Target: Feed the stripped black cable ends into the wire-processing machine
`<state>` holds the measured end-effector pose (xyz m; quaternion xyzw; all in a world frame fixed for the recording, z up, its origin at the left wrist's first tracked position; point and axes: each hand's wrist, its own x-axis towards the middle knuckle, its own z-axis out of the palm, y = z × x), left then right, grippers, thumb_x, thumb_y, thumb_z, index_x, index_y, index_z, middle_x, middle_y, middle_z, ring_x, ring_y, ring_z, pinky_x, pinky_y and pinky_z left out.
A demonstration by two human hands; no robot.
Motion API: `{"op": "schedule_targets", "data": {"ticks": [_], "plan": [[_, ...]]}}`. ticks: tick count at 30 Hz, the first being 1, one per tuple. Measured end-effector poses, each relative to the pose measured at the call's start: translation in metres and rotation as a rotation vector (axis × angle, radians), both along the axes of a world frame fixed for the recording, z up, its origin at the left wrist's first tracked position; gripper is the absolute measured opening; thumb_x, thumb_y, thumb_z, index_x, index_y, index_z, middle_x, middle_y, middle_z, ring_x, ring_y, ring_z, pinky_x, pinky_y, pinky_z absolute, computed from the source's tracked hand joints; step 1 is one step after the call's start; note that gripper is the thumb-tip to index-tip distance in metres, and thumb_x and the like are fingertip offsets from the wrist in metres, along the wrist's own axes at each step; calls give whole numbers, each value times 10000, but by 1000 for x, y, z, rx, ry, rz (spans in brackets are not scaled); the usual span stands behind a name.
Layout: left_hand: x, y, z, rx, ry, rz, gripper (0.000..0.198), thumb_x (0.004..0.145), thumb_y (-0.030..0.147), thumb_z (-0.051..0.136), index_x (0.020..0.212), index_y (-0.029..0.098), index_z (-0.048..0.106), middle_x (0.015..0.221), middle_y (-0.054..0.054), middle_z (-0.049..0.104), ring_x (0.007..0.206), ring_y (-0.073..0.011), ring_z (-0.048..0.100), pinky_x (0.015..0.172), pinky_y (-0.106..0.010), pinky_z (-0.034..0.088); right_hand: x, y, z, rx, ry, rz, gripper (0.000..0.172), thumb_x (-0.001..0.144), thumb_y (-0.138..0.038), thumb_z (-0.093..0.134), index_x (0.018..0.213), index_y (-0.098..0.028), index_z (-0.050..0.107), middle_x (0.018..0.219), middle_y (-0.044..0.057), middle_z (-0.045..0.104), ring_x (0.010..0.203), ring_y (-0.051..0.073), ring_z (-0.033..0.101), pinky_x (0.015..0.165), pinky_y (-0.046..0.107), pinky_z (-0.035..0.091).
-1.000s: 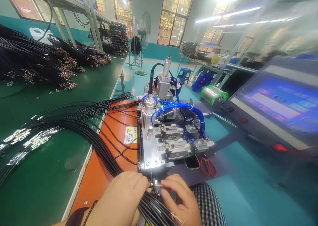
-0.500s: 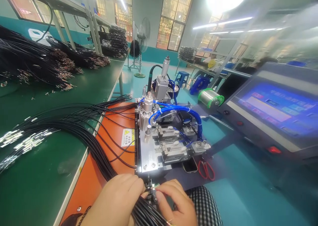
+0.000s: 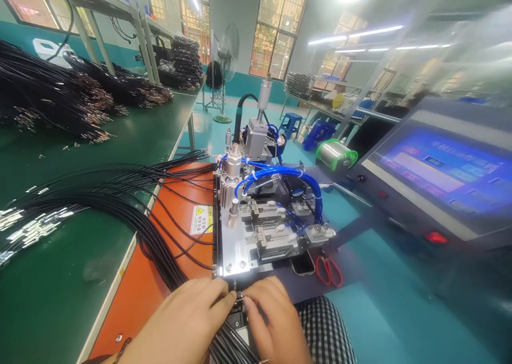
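My left hand (image 3: 190, 316) reaches over the black cable bundle (image 3: 162, 257), thumb and forefinger pinched on a single black cable at the machine's near end. Against its fingertips, my right hand (image 3: 276, 318) is closed in a pinch at the cable's end; its thin wires are mostly hidden by the fingers. Both pairs of fingertips sit just in front of the metal plate of the machine (image 3: 234, 246). Below and between the hands, more of the bundle runs toward my lap.
Several single cables cross the orange base (image 3: 196, 193) into the machine's left side. A phone (image 3: 303, 263) and red-handled scissors (image 3: 329, 271) lie right of it. Farther right stand a wire spool (image 3: 336, 155) and a lit screen (image 3: 440, 166). Cable heaps cover the green table (image 3: 132, 134).
My hands have drawn together, fingertips nearly meeting at the machine's front. The right hand has moved up and left, and the coloured wires seen earlier are now covered. The view has shifted slightly.
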<state>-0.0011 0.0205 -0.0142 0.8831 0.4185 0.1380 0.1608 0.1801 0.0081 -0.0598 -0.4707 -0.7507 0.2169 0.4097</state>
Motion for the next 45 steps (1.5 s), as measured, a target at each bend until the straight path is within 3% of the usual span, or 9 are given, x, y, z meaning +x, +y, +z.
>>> {"op": "schedule_targets", "data": {"ticks": [5,8,12,26,34,38,42,45], "plan": [[-1,-1,-3,2,39,-24,293,788,91,516,1021,259,576,929,-15,576,828,-165,524,766,-301,453,4,-1,-8,-383,28,-119,194,913,-227,433,731,-191,488,748,7,517,735,164,478,664,256,356],[-1,-2,-8,-13,60,-17,276,826,130,525,1038,301,570,913,-3,564,815,-165,513,740,-303,445,7,-3,-7,-632,128,-90,197,898,-292,450,730,-192,474,737,-7,487,711,152,456,652,243,352],[1,-1,-9,8,78,-16,265,850,142,515,1041,317,571,915,3,565,820,-162,504,737,-294,431,10,-1,-4,-783,259,-40,204,880,-341,442,750,-188,477,730,-14,453,708,145,425,640,234,343],[0,-1,-14,6,194,-62,380,767,226,583,1140,295,555,953,-47,547,854,-178,483,786,-291,403,5,9,-13,-762,369,-72,119,747,-261,477,668,-176,446,625,-33,368,611,122,338,551,226,289],[9,-6,-1,-68,317,-46,474,781,117,480,1229,266,521,1004,-78,538,919,-199,481,832,-329,399,7,4,-16,-739,433,-70,156,816,-318,523,795,-166,548,745,6,500,711,148,457,639,235,370],[10,-3,-1,-95,371,-69,510,805,95,422,1282,267,479,1039,-92,535,946,-214,482,836,-351,407,5,6,-23,-707,435,-104,160,805,-299,538,712,-168,532,701,-6,496,696,143,452,657,237,364],[10,-3,-5,-82,381,-80,517,814,153,453,1318,267,440,1069,-99,526,969,-245,473,839,-396,412,-1,7,-31,-797,645,-126,129,751,-260,547,672,-164,513,639,-26,458,616,123,412,594,223,344],[9,-7,-3,-46,332,-58,532,781,152,516,1297,265,450,1055,-83,527,938,-225,470,830,-371,411,-1,4,-25,-786,704,-122,123,768,-284,575,791,-163,583,725,-5,523,687,142,477,661,237,386]]}}
